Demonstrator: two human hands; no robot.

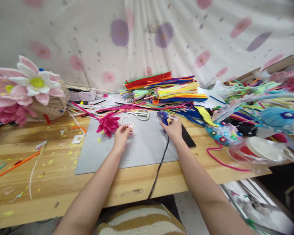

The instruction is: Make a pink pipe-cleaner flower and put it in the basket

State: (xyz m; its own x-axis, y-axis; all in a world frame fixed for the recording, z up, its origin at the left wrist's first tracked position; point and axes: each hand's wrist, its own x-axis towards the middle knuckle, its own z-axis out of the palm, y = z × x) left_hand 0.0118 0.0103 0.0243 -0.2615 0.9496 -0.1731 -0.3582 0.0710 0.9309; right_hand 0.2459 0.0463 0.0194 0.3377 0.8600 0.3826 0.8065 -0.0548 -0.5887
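Note:
My left hand (121, 137) is closed in a pinch over the grey cutting mat (147, 147). Its fingertips hold a small flower centre (130, 127) with pale, spiky tips; a white stem seems to curve up behind it. My right hand (173, 129) grips a blue hot glue gun (163, 117) at the mat's right side, and its black cord (159, 166) runs down over the table edge. Just left of my left hand lies a magenta fuzzy flower (108, 124) on a stem. Scissors with pale handles (141, 114) rest between the hands, farther back.
Bundles of coloured pipe cleaners (176, 89) are piled behind the mat. A wicker basket (56, 104) with pink and white flowers stands left. Yellow scraps and an orange pipe cleaner (17, 165) litter the wooden table (63, 189). A clear plastic tub (259, 150) sits right.

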